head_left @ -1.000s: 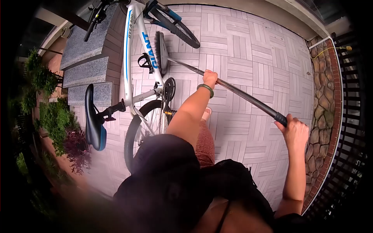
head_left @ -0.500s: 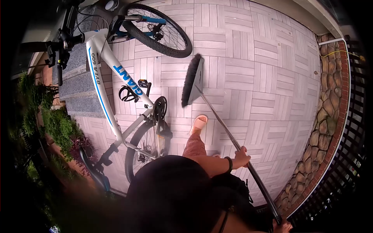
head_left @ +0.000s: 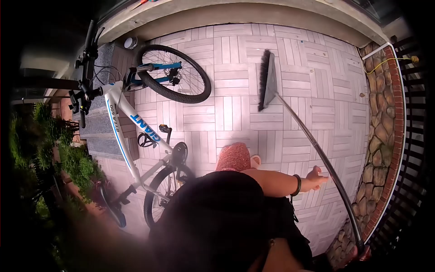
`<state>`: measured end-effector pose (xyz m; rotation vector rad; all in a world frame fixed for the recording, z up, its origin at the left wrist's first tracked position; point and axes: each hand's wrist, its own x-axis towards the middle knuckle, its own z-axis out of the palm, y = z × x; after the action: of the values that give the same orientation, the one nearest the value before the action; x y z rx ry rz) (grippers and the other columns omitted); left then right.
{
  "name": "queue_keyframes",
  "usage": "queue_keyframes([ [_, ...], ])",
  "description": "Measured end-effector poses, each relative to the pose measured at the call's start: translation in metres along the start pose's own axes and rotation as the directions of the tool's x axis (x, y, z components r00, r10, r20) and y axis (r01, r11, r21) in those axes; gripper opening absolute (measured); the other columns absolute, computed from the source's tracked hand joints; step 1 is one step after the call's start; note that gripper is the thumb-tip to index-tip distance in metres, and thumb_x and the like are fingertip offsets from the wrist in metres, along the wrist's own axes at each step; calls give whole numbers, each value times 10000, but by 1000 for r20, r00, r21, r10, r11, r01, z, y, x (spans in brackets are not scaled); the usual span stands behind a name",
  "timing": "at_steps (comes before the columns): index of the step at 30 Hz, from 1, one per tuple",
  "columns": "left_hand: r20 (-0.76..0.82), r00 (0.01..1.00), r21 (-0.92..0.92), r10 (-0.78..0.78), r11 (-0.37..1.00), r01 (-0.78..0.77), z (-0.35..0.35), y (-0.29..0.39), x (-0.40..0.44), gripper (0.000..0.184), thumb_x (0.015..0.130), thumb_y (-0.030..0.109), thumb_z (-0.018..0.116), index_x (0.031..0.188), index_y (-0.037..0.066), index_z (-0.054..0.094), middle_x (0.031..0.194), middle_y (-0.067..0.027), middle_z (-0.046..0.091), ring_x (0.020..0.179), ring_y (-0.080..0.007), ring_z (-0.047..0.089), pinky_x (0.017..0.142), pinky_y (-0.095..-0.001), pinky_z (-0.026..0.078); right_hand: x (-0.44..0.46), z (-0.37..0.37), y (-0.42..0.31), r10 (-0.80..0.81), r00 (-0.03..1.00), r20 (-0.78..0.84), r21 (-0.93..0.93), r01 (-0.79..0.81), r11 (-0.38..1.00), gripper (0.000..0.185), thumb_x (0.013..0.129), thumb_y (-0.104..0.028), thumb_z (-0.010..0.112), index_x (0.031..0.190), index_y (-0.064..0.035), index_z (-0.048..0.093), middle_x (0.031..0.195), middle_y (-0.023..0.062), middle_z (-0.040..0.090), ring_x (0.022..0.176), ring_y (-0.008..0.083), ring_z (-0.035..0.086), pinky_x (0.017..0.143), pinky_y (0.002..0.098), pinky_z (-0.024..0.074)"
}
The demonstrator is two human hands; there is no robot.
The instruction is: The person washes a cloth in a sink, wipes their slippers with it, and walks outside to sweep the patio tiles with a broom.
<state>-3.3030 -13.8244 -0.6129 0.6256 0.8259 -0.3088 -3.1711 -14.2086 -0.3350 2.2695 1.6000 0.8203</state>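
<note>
A broom with dark bristles (head_left: 264, 81) and a grey head (head_left: 271, 84) stands on the tiled floor, its long metal handle (head_left: 312, 138) slanting down to the right. Low in the right corner, my right hand (head_left: 362, 255) is closed around the handle's upper end, partly in shadow. My left hand (head_left: 313, 179), with a dark band on the wrist, reaches out beside the middle of the handle. Its fingers are apart, and a small gap seems to separate them from the handle.
A white and blue bicycle (head_left: 124, 131) stands at the left beside grey stone steps (head_left: 102, 140). A low ledge (head_left: 253, 13) runs along the far side. On the right are a stone border (head_left: 379, 131), a dark fence (head_left: 414, 131) and a yellow cord (head_left: 378, 66).
The broom head has moved right across the floor, and the handle has swung right with it. My left hand has let go of the handle. The view has shifted, showing more of the far ledge.
</note>
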Motion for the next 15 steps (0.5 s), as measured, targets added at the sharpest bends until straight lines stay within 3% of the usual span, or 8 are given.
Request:
queue_keyframes([
  [1,-174,982,-188,-77,981,44,-9,28,2,498,801,357,550,1115,40,327,951,-163,552,835,-263,584,737,-400,485,126,-37,-63,92,887,453,-167,-17,986,478,727,-450,613,851,0,509,699,168,509,624,362,527,523,436,422],
  [3,144,989,-749,-23,650,124,-37,65,62,703,802,514,496,1215,29,196,1118,-190,500,1005,-327,516,887,-430,390,215,-24,-74,146,806,574,-187,-45,981,454,754,-451,578,850,-15,497,696,159,514,627,353,535,509,409,428],
  [5,103,946,-927,308,374,-21,-57,153,51,530,824,455,515,1067,16,344,927,-148,548,841,-280,556,807,-414,442,279,-13,-68,121,789,603,-149,-38,988,437,763,-451,567,825,-25,491,697,158,517,634,352,538,520,415,427],
  [6,94,946,-931,310,363,-26,-71,178,62,530,824,455,515,1067,16,344,927,-148,548,841,-280,556,807,-414,442,314,-4,-70,115,812,573,-124,-53,991,455,744,-471,578,806,-30,486,697,160,520,633,360,534,523,422,421],
  [8,-81,946,-946,315,273,-172,-97,228,80,276,864,301,494,810,41,418,708,-90,491,664,-220,513,746,-391,471,381,24,-66,37,852,522,-137,41,990,478,748,-470,577,818,-5,491,717,175,517,653,366,529,536,419,420],
  [9,-80,946,-948,315,268,-170,-115,258,84,276,864,301,494,810,41,418,708,-90,491,664,-220,513,746,-391,471,412,44,-63,-23,901,433,-155,99,983,545,756,-560,492,754,-17,450,691,147,463,638,341,517,532,416,412],
  [11,-249,952,-948,180,155,-277,-169,337,66,264,867,158,447,633,72,360,597,-50,387,558,-181,435,709,-369,491,513,70,-82,-115,912,395,-128,178,976,529,754,-539,516,773,-14,463,690,151,465,643,343,513,545,405,416],
  [15,-549,806,-827,221,-5,-562,-304,479,49,181,846,82,399,669,48,387,623,-56,410,583,-171,446,700,-379,501,749,146,-122,-346,885,310,-16,369,929,476,744,-485,570,794,-16,506,657,140,481,633,311,531,537,380,429],
])
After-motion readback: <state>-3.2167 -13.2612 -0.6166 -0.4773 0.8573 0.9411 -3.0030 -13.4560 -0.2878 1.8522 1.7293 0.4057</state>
